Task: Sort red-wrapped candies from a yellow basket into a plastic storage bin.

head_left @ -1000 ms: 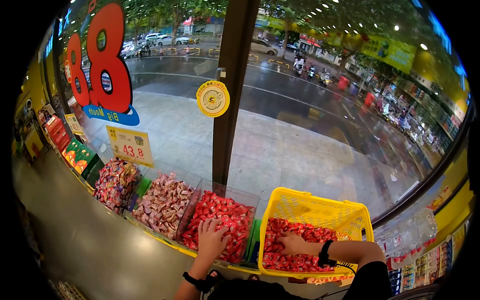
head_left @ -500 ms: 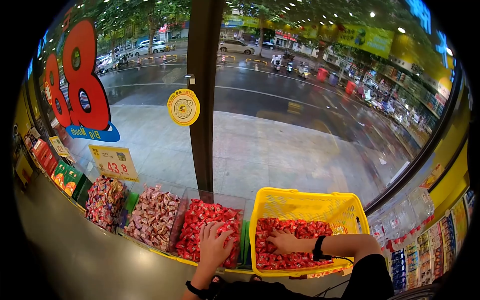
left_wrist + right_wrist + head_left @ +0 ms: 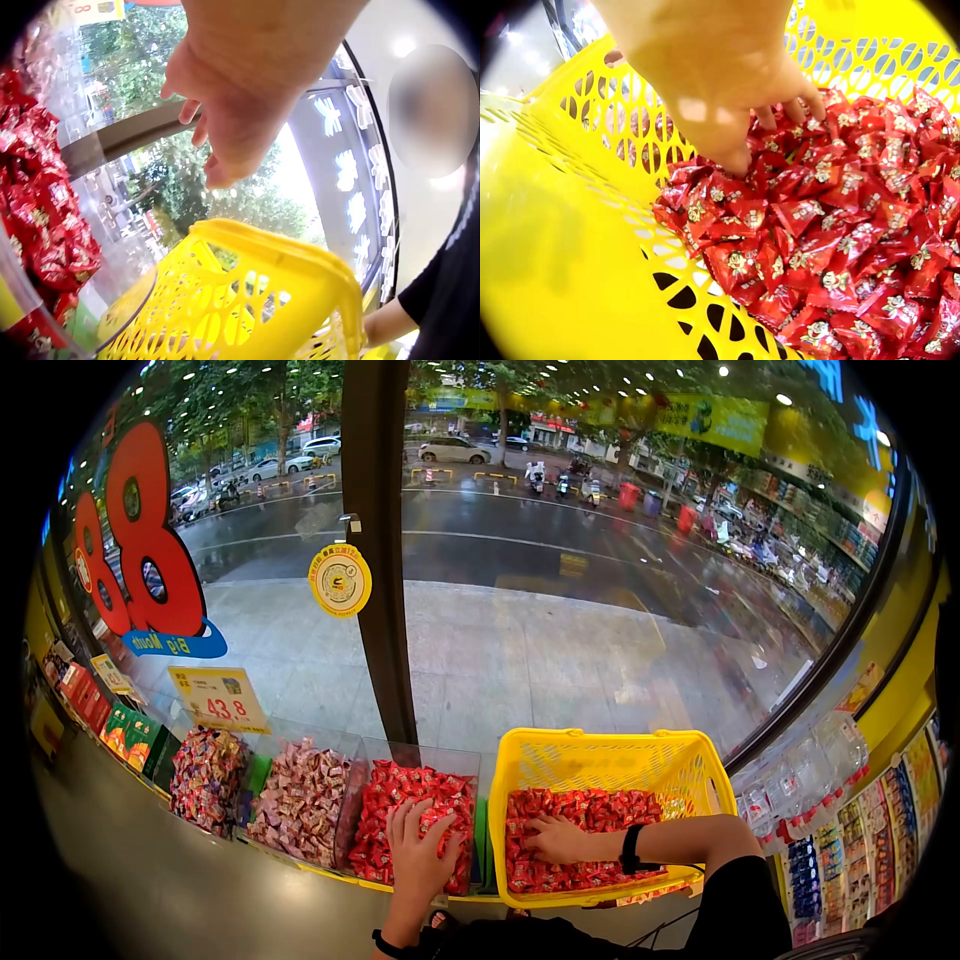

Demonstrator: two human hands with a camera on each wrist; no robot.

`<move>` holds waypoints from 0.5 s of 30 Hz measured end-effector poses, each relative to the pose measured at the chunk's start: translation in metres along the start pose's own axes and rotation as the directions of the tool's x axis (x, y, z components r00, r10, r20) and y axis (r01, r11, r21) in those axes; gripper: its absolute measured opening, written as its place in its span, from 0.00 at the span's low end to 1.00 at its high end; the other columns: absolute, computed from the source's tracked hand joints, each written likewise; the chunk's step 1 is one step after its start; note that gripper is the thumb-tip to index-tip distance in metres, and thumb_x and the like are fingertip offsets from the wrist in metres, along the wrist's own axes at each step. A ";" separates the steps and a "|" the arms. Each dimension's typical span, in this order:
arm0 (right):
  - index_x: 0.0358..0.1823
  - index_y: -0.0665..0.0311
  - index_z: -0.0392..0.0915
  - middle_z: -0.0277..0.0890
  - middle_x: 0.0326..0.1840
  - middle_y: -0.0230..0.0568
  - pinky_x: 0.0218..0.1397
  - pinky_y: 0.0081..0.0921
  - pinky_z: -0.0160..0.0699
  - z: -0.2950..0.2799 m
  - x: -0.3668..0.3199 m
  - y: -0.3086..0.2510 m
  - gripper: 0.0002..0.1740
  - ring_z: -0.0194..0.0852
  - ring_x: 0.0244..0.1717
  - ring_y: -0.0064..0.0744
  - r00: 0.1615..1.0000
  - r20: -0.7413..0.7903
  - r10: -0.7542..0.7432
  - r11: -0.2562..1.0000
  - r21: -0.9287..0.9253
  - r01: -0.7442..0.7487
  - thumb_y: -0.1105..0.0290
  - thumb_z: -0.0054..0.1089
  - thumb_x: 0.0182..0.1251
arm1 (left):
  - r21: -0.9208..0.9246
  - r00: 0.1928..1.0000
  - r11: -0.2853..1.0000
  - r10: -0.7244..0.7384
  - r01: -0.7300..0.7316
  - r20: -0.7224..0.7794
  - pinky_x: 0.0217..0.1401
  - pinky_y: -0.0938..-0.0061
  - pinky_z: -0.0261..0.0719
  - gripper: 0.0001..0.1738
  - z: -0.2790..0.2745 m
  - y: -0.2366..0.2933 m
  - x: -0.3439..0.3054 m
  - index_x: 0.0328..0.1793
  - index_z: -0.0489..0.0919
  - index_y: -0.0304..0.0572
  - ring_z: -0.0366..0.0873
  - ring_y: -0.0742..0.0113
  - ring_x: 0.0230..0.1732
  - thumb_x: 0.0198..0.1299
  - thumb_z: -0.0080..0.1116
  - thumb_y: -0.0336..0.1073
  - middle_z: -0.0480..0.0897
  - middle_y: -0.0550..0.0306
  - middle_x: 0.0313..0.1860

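Observation:
My left hand [image 3: 419, 852], fingers spread and slightly bent, is over a clear bin [image 3: 483, 775] of red-wrapped candies [image 3: 392, 785]; nothing shows in its grasp. In the left wrist view that hand [image 3: 244, 97] hangs above the red candies' level, beside the yellow basket [image 3: 277, 262]. Inside the yellow basket [image 3: 615, 745], my right hand [image 3: 560, 840] lies on a layer of red candies [image 3: 620, 810]. The right wrist view has its fingertips [image 3: 810, 105] touching the wrappers, and the thumb [image 3: 735, 159] set down at the near side of the pile.
Left of the red bin stand bins of pink-wrapped candies [image 3: 300, 800] and mixed candies [image 3: 208, 780], with a price card [image 3: 220, 698] behind. A window with a dark post [image 3: 380, 560] rises behind the bins. Clear plastic jars [image 3: 800, 780] and packaged goods [image 3: 850, 850] line the right.
The head view has turned, so the window and bins sit further left and lower. My left hand stays over the red bin; my right hand stays in the basket, its fingers slightly shifted on the candies.

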State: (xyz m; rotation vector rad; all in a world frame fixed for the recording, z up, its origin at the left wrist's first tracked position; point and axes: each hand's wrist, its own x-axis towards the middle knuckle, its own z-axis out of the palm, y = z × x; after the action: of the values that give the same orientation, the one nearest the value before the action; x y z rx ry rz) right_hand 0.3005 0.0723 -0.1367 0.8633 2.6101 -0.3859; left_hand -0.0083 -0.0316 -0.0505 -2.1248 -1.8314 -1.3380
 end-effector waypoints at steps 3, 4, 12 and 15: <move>0.71 0.45 0.82 0.62 0.80 0.51 0.78 0.69 0.64 -0.007 -0.002 -0.007 0.29 0.54 0.83 0.68 0.998 0.033 0.046 0.990 0.134 -0.050 0.53 0.74 0.68 | -0.012 0.997 0.999 0.034 -0.035 -0.073 0.84 0.38 0.61 0.23 -0.031 0.013 0.016 0.59 0.86 0.48 0.67 0.37 0.79 0.56 0.76 0.31 0.77 0.47 0.72; 0.68 0.44 0.84 0.63 0.80 0.50 0.78 0.69 0.65 -0.005 -0.004 -0.009 0.27 0.55 0.82 0.69 1.000 0.002 0.024 0.993 0.117 -0.024 0.54 0.74 0.68 | -0.018 0.995 0.999 0.042 -0.043 -0.090 0.84 0.38 0.61 0.23 -0.046 0.021 0.021 0.60 0.86 0.47 0.67 0.36 0.79 0.56 0.75 0.31 0.77 0.46 0.73; 0.52 0.48 0.91 0.68 0.76 0.49 0.76 0.65 0.67 -0.007 0.004 -0.010 0.13 0.62 0.78 0.65 0.997 -0.020 0.072 0.989 0.128 -0.069 0.58 0.73 0.68 | -0.008 0.994 0.995 0.097 -0.097 -0.041 0.85 0.36 0.61 0.24 -0.060 0.036 0.028 0.62 0.85 0.47 0.69 0.36 0.78 0.57 0.75 0.30 0.77 0.46 0.73; 0.50 0.54 0.90 0.71 0.75 0.49 0.74 0.60 0.72 -0.048 -0.002 -0.008 0.13 0.68 0.75 0.61 0.987 0.060 0.147 0.973 0.173 -0.156 0.59 0.72 0.68 | -0.063 0.993 0.991 0.116 -0.114 0.029 0.85 0.36 0.60 0.24 -0.050 0.035 0.022 0.61 0.86 0.48 0.69 0.37 0.78 0.57 0.76 0.30 0.77 0.47 0.73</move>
State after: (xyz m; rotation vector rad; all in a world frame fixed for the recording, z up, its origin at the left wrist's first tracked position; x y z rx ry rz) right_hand 0.2848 0.0824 -0.0921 1.0907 2.4747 -0.5946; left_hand -0.0091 -0.0512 0.0111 -2.2569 -1.6708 -1.3588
